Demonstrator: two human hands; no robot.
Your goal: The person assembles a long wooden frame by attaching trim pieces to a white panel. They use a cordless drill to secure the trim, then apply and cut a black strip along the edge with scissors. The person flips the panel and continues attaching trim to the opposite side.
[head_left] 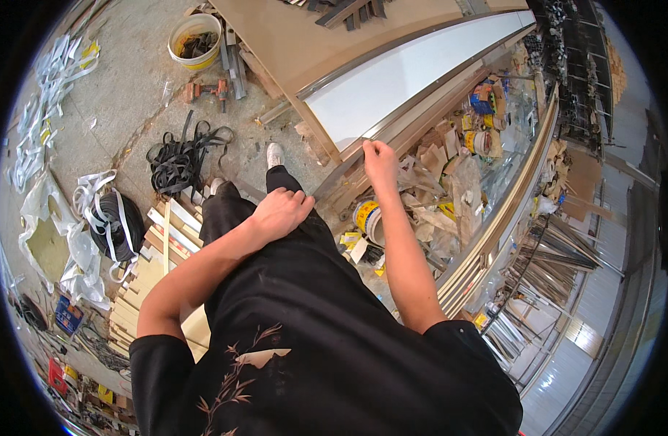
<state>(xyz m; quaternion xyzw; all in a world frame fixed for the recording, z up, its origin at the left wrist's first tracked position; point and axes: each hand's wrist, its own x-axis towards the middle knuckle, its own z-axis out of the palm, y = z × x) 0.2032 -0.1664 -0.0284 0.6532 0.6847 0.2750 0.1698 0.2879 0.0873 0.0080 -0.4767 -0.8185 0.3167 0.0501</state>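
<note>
My left hand lies on the thigh of my dark trousers, fingers loosely spread and nothing seen in them. Further right, my right hand is closed in a pinch at the near end of a long white panel. Its fingertips are at the dark metal trim along the panel's right edge; what they grip is too small to make out. The panel lies on a brown board table, with a second trim strip along its left edge.
Left on the floor are a bucket, an orange cordless drill, tangled black strips and a black coil. Light wood strips lie beside my left arm. Scrap and a yellow-labelled tub sit right of the table.
</note>
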